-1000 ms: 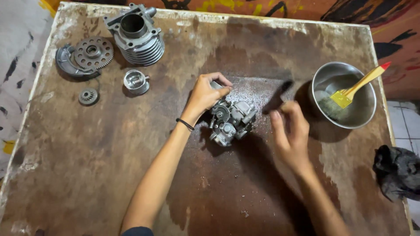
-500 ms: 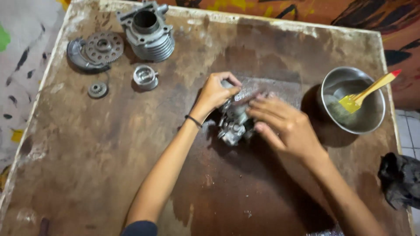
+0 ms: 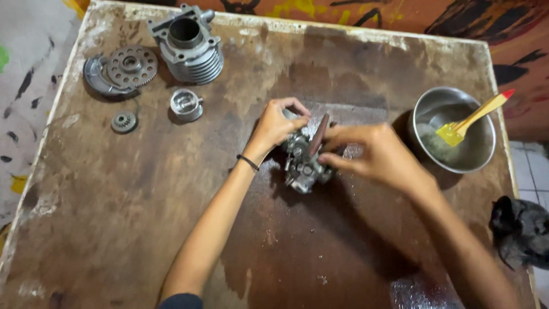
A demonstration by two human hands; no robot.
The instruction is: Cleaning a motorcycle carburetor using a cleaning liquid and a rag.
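A grey metal carburetor lies in the middle of a stained wooden board. My left hand grips its far left side, a dark band on the wrist. Over its right side, my right hand pinches a thin reddish-brown strip, like sandpaper, which rests against the top of the carburetor.
An engine cylinder stands at the back left, with a gear plate, a piston and a small gear near it. A steel bowl holding a yellow brush sits right. A dark rag lies at the right edge.
My right hand came from the board beside the carburetor onto its right side, and now holds the reddish strip against it. The left hand kept its grip.
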